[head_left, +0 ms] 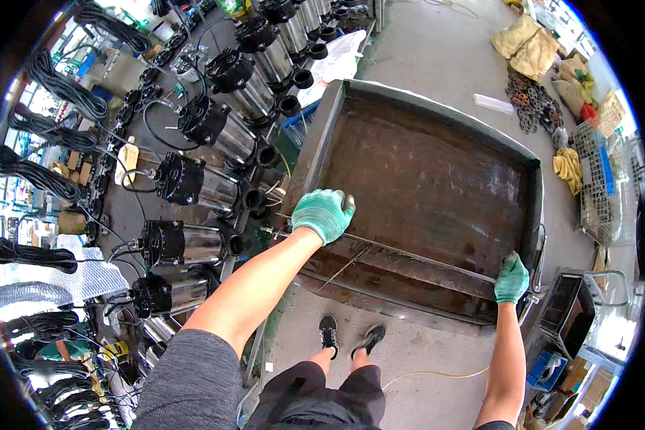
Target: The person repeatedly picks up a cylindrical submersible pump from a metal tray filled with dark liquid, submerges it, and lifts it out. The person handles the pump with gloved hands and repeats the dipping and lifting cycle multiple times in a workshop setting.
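A large, dark, rust-stained metal tray (437, 104) with low walls lies in front of me. Across its near part runs a thin metal rod (423, 256), with a short bar branching off it toward me. My left hand (324, 215), in a green glove, is closed round the rod near the tray's left wall; its palm side is hidden. At the rod's other end, by the right wall, my right hand (512, 278), gloved alike, has its fingers curled on the rod. Small metal fittings (532, 298) show just beyond that hand.
Left of the tray stand rows of steel-bodied pumps (218, 129) with black tops and coiled black cables (64, 86). A black bin (567, 312) and a wire basket (598, 175) are to the right. Sacks (527, 46) lie far right. A yellow hose (430, 372) crosses the floor near my feet.
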